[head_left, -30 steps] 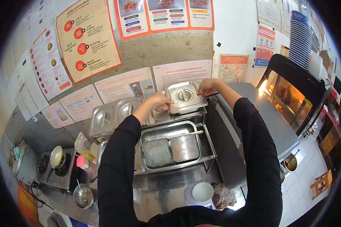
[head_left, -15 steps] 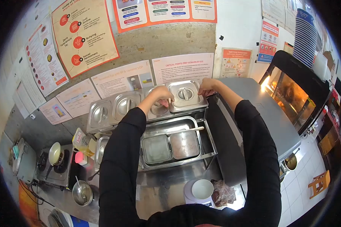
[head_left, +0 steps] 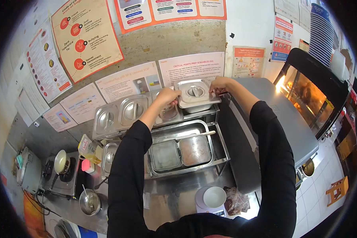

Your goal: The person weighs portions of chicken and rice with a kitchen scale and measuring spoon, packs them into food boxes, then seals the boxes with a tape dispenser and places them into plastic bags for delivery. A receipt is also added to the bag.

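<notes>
A square steel food pan (head_left: 199, 108) with a handled lid (head_left: 186, 98) sits raised at the right end of the back rack (head_left: 156, 131). My left hand (head_left: 168, 96) closes on the pan's left rim, fingers curled. At its right rim, my right hand (head_left: 221, 85) grips the opposite side. Just left of it, under my left hand, is another lidded pan (head_left: 168, 115). Farther left are two more steel lids (head_left: 131, 111). In front of the rack, a steel tray (head_left: 154, 135) holds two square pans, one with greyish contents (head_left: 165, 155), one with pinkish contents (head_left: 195, 150).
A white bowl (head_left: 215, 196) stands on a scale (head_left: 201, 206) near me, beside a plastic bag (head_left: 237, 201). Left are a stove (head_left: 70, 180) with a small pan (head_left: 61, 162) and a steel bowl (head_left: 90, 202). A lit glass cabinet (head_left: 303, 99) is at right.
The lidded pan has risen from its place in the rack, with more of its front side showing. Both my hands have moved up slightly with it. My view has shifted a little.
</notes>
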